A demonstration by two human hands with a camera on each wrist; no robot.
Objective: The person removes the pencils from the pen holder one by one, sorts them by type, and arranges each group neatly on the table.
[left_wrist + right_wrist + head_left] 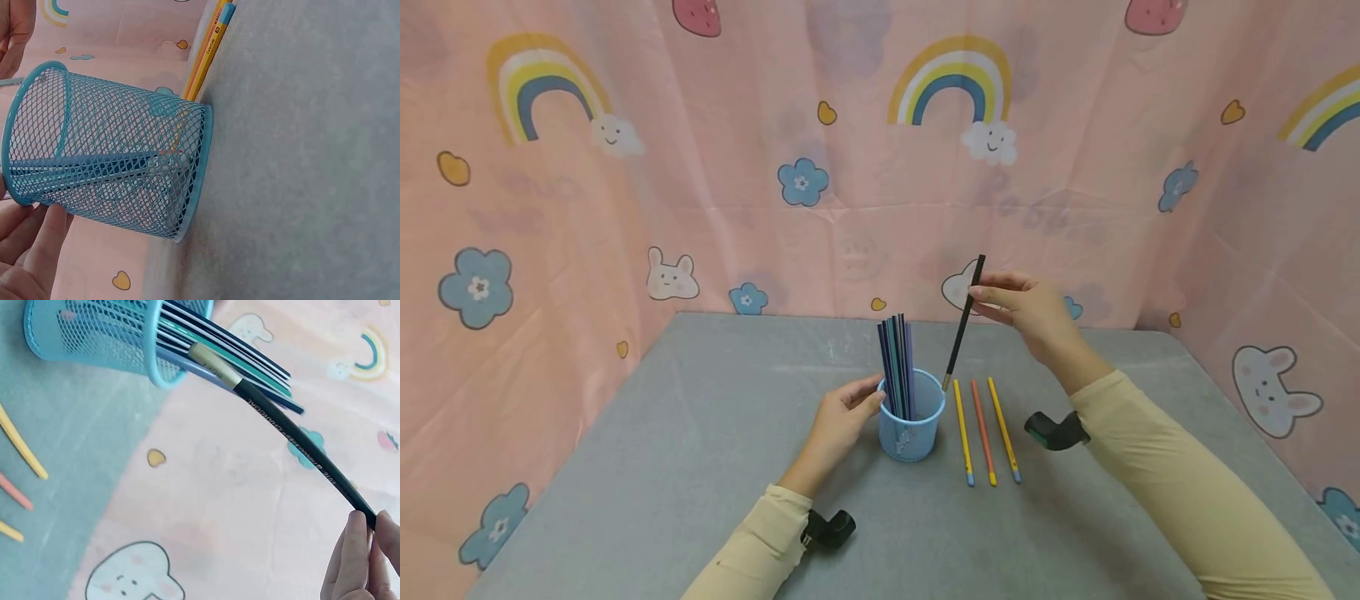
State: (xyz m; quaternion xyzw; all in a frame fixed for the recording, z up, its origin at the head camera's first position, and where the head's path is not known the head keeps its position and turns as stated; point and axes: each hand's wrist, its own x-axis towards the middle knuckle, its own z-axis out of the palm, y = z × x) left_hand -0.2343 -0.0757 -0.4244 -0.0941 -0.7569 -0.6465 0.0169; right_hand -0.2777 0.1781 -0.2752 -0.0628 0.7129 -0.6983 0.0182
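A blue mesh pencil cup [907, 442] stands upright on the grey table, with several dark, teal and purple pencils [898, 367] leaning in it. My left hand [842, 412] holds the cup by its left side near the rim, as the left wrist view also shows. Between thumb and fingertips, my right hand [1033, 317] pinches the top end of a black charcoal pencil [964, 329]. It slants down, its gold-coloured lower end close to the cup's right rim. Lettering on its shaft [300, 444] reads "CHARCOAL".
Right of the cup lie two yellow pencils [963, 433] and an orange pencil [983, 433], roughly side by side. Behind the grey table [760, 392] hangs a pink patterned curtain [737, 183]. A dark camera mount [1056, 431] juts from each wrist.
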